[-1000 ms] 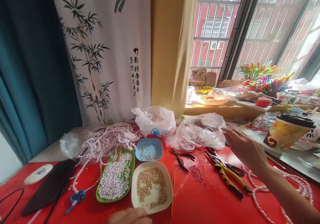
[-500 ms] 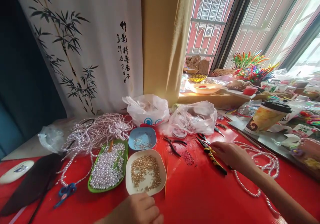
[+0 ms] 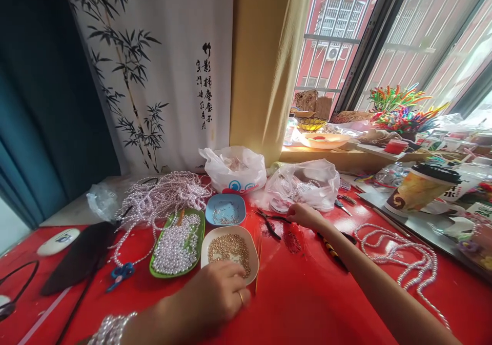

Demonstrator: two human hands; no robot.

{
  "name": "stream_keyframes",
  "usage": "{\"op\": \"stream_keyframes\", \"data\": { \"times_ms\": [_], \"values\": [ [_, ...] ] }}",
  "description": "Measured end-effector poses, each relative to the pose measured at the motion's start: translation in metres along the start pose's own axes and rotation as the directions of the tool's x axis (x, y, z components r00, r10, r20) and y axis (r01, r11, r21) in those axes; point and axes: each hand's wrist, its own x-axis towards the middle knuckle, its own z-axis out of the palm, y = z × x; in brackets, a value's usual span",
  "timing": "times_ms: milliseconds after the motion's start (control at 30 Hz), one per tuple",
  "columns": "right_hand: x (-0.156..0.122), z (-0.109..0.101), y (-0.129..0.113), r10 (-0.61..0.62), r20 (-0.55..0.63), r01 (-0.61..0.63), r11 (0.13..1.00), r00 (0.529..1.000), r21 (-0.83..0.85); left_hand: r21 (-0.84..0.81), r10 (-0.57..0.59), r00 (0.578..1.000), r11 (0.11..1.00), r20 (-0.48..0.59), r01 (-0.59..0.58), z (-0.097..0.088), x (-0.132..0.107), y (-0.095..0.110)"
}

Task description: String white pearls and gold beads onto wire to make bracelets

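Note:
My left hand (image 3: 219, 291) hovers at the near rim of the cream bowl (image 3: 205, 250) of gold beads (image 3: 228, 245). Its fingers are curled together; whatever they may hold is hidden. A ring and a pearl bracelet (image 3: 112, 329) show on that arm. My right hand (image 3: 305, 216) is at the handle end of the black-handled pliers (image 3: 271, 227), fingers drawn together; I cannot make out whether they grip it. Under the right forearm, partly covered, lie yellow-and-black pliers (image 3: 333, 252). Small reddish bits (image 3: 292, 243) lie just below the hand.
A green tray (image 3: 202, 232) of pearl beads and a blue dish (image 3: 243, 211) of small metal pieces stand left of centre. Pearl strands (image 3: 165, 196) pile behind; another strand (image 3: 403, 252) lies right. Plastic bags (image 3: 303, 181), blue scissors (image 3: 122, 273) and a paper cup (image 3: 418, 191) surround the work area.
My right hand has moved left from the yellow-and-black pliers to the black-handled pliers. My left hand has come further into view beside the cream bowl. The view has turned slightly left.

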Motion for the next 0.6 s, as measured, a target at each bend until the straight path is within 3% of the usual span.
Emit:
{"op": "stream_keyframes", "data": {
  "times_ms": [67, 133, 200, 300, 367, 467, 600],
  "values": [
    [-0.004, -0.005, -0.004, -0.036, -0.004, 0.036, 0.999, 0.999, 0.039, -0.001, 0.032, 0.999, 0.999, 0.04, -0.032, -0.011, 0.013, -0.003],
    [-0.012, -0.014, -0.01, -0.087, -0.027, 0.089, 0.993, 0.996, 0.084, -0.034, -0.018, 0.999, 0.999, 0.035, 0.019, -0.022, 0.031, -0.008],
    [-0.022, -0.025, -0.019, -0.139, -0.071, 0.148, 0.981, 0.988, 0.127, -0.108, -0.062, 0.998, 0.992, -0.028, 0.058, -0.027, 0.053, -0.015],
    [-0.037, -0.04, -0.036, -0.205, -0.177, 0.236, 0.955, 0.963, 0.177, -0.238, -0.171, 0.982, 0.96, -0.084, 0.147, -0.022, 0.09, -0.026],
    [-0.044, -0.048, -0.047, -0.233, -0.246, 0.283, 0.94, 0.941, 0.191, -0.318, -0.253, 0.966, 0.922, -0.057, 0.223, -0.009, 0.113, -0.031],
    [-0.051, -0.054, -0.058, -0.269, -0.318, 0.337, 0.924, 0.909, 0.179, -0.516, -0.322, 0.947, 0.808, 0.02, 0.286, 0.011, 0.136, -0.041],
    [-0.058, -0.067, -0.056, -0.283, -0.431, 0.374, 0.916, 0.857, 0.144, -0.739, -0.428, 0.9, 0.581, 0.08, 0.342, 0.023, 0.145, -0.063]
  ]
}}
